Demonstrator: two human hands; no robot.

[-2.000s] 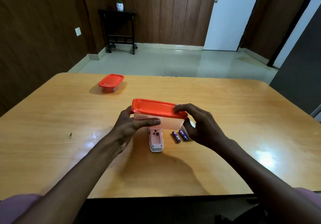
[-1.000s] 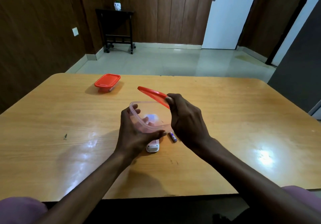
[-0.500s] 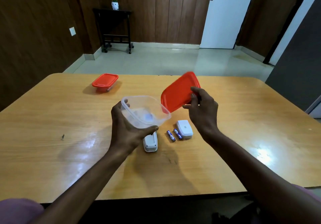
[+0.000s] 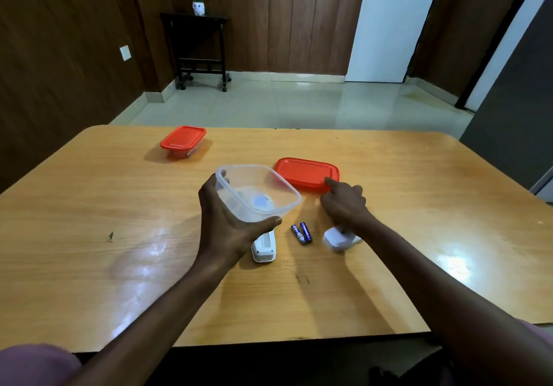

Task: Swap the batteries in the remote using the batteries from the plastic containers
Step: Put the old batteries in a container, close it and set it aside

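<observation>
A: What's the left hand doing?
B: Gripping the clear container, lifted over the remote.
A: The right hand?
B: Loosely curled, forefinger touching the red lid at one o'clock; batteries lying between.

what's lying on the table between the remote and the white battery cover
Two batteries, side by side on the bare table, lie between the remote and the battery cover, as the head view shows.
</observation>
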